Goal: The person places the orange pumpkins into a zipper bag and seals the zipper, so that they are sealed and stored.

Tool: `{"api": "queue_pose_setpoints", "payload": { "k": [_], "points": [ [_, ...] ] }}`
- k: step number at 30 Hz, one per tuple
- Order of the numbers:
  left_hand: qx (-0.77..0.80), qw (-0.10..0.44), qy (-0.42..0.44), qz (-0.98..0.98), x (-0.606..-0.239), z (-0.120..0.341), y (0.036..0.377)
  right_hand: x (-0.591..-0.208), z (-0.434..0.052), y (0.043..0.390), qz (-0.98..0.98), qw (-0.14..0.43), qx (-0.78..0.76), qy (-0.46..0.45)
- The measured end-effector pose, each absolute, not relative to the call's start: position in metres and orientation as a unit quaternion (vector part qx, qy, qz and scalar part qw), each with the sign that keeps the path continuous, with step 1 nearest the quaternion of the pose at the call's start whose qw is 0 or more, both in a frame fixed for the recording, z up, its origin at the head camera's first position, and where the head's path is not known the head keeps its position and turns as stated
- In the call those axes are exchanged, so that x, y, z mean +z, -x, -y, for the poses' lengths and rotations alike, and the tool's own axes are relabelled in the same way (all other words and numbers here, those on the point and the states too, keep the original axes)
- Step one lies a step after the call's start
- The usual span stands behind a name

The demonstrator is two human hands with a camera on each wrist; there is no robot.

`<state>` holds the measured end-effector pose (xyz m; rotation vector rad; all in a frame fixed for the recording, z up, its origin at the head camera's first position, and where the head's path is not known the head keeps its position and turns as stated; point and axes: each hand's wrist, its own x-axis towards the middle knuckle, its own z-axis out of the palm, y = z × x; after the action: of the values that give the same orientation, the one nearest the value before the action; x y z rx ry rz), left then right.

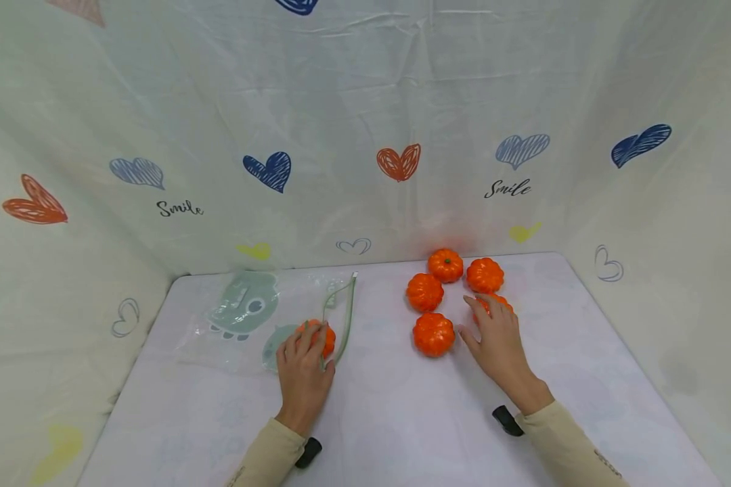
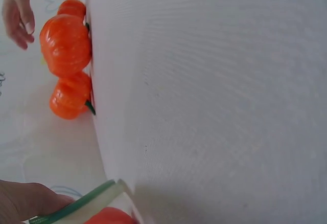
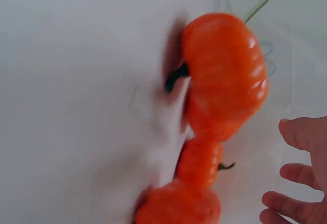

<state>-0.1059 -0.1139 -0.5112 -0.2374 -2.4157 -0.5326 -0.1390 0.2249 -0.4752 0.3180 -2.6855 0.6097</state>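
Pumpkin (image 1: 331, 340) under the left hand (image 1: 304, 375), five more about the right hand (image 1: 496, 345)

Fingers of the left hand lie bent over the orange pumpkin, which shows between them and to their right. Its thumb is near the green strip (image 1: 349, 318) edging a clear bag (image 1: 244, 304). Whether that hand grips the pumpkin or the bag, or only rests there, I cannot tell. The bag lies mostly to the left of this hand and beyond it, printed with pale green creature shapes.

The right hand has its fingers spread apart, clasping nothing. Directly under its fingers sits a partly covered pumpkin (image 1: 504, 302); contact with it cannot be made out. Just beyond the fingertips is a second pumpkin (image 1: 484, 274). Farther beyond and to the left of this hand stands a third pumpkin (image 1: 445, 265), its green stem showing, with a fourth pumpkin (image 1: 424, 292) nearer and more to the left. Just left of the thumb sits a fifth pumpkin (image 1: 434, 334).

All rest on a pale surface (image 1: 390, 419) beneath both hands. Past the hands hangs a whitish sheet (image 1: 335, 101) printed with hearts and the word "Smile". Behind each hand is a beige sleeve (image 1: 268, 456).
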Motion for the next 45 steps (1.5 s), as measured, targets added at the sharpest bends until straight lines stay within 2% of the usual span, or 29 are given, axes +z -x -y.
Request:
{"api": "queue_pose_setpoints", "payload": {
  "k": [5,13,28,39,45],
  "points": [
    [-0.202,0.318,0.088,0.922,-0.512,0.115,0.106,-0.484,-0.248,0.140,0.955,0.188,0.213,-0.089],
    [-0.202,0.306,0.082,0.927,-0.512,0.116,0.105,-0.497,-0.274,0.141,0.966,0.144,0.208,-0.047],
    [-0.199,0.298,0.076,0.931,-0.511,0.117,0.103,-0.506,-0.286,0.154,0.971,0.086,0.224,-0.018],
    [-0.201,0.292,0.070,0.932,-0.509,0.118,0.102,-0.501,-0.284,0.150,0.969,0.091,0.230,-0.005],
    [-0.201,0.292,0.069,0.932,-0.509,0.118,0.102,-0.489,-0.283,0.141,0.965,0.118,0.235,-0.015]
  ]
}}
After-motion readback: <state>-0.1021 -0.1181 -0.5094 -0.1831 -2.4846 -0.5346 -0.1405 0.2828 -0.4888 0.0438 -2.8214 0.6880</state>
